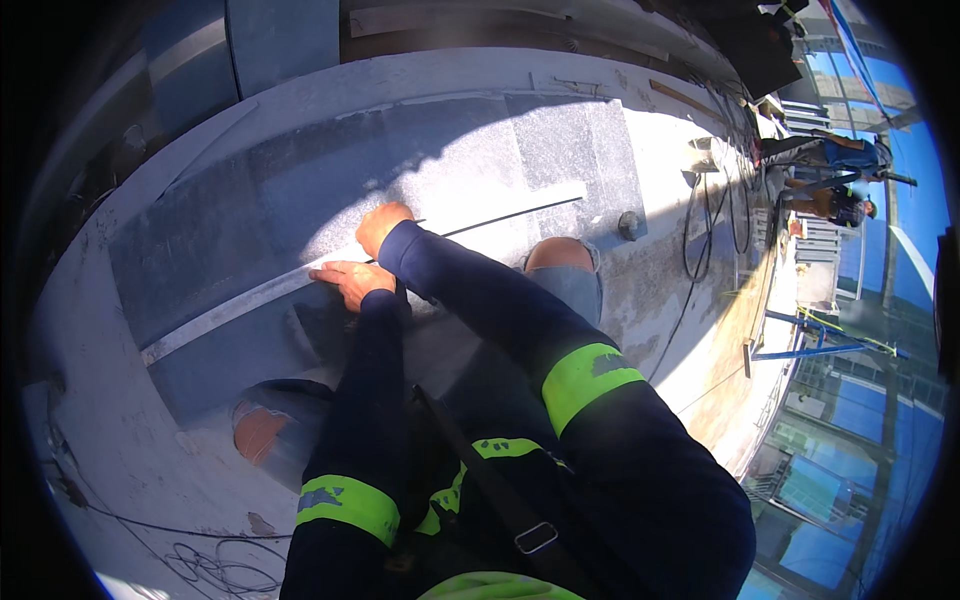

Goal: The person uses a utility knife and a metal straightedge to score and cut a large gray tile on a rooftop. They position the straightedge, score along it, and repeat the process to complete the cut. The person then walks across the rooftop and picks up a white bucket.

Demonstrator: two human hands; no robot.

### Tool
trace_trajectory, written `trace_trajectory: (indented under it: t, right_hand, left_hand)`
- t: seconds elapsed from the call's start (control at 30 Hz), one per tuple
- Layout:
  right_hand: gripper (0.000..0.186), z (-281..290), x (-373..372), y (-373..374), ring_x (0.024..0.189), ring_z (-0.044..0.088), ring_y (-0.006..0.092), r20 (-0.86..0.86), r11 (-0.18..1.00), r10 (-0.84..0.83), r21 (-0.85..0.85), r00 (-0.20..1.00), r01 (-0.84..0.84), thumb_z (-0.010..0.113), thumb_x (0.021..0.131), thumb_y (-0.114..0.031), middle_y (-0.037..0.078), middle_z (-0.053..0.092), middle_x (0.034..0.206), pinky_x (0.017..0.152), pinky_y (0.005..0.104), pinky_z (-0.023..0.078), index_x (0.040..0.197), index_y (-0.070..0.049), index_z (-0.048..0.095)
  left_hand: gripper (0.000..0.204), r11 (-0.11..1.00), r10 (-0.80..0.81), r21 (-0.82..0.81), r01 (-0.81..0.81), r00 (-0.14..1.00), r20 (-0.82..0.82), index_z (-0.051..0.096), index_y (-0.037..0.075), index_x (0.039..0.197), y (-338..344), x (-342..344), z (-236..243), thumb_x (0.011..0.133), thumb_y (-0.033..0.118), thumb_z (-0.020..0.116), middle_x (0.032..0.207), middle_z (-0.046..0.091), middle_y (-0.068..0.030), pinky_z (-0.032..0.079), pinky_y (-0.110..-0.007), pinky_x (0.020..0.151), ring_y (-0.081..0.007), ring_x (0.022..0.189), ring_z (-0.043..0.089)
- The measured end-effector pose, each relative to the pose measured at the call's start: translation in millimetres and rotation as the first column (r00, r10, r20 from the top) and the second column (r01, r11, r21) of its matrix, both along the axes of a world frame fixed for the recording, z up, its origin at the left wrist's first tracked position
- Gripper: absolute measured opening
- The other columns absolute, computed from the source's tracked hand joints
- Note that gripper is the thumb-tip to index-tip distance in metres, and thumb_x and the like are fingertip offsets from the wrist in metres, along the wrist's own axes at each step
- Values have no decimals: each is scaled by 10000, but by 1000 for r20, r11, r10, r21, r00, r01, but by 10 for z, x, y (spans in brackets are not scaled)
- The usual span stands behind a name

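A long pale straight strip (215,316) lies diagonally across a grey metal sheet (180,240), a dark line along its lower edge toward the right. My left hand (350,280) rests on the strip with fingers stretched out, pressing it. Just beyond it, my right hand (385,225) is curled at the strip, closed on something thin and mostly hidden, too small to make out. Both of my knees show beside the sheet, in torn jeans.
A small metal cylinder (630,226) stands right of the sheet. Cables (705,260) coil at right and lower left. Two workers (840,205) are at upper right near a blue metal frame (810,355). Dark grey panels (180,50) line the top.
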State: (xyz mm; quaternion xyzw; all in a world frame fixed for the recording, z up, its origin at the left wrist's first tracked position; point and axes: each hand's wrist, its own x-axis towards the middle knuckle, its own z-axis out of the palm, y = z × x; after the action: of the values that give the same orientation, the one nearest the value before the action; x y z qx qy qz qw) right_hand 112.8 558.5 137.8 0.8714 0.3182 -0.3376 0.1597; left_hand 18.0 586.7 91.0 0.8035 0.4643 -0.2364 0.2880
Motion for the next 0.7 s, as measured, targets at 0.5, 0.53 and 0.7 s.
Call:
trace_trajectory:
  t: [0.5,0.53,0.7]
  right_hand:
    - [555,235,739,-1686,999,731,400,-132,837,-84,529,988,142,591,976,-167,214,747,975,854,512,573,1525,-169,508]
    - [536,223,933,-2058,1016,719,419,-159,797,-172,558,972,233,590,977,-171,246,741,986,888,509,562,1505,-118,519]
    - [223,-83,1808,-4636,711,680,162,-133,528,-722,527,679,665,742,882,-237,68,730,787,697,315,543,1011,-54,743]
  left_hand:
    - [1430,972,213,146,-184,953,-216,30,-16,1650,25,321,-283,704,582,920,1679,18,-389,459,-559,1139,-479,1398,518]
    - [1429,970,215,161,-180,950,-228,28,-23,1648,110,247,-358,708,584,917,1679,20,-388,456,-552,1143,-482,1402,512]
    - [1412,975,169,182,-124,952,-256,76,-89,1615,-29,365,-415,709,591,919,1642,163,-418,439,-492,1171,-472,1427,485]
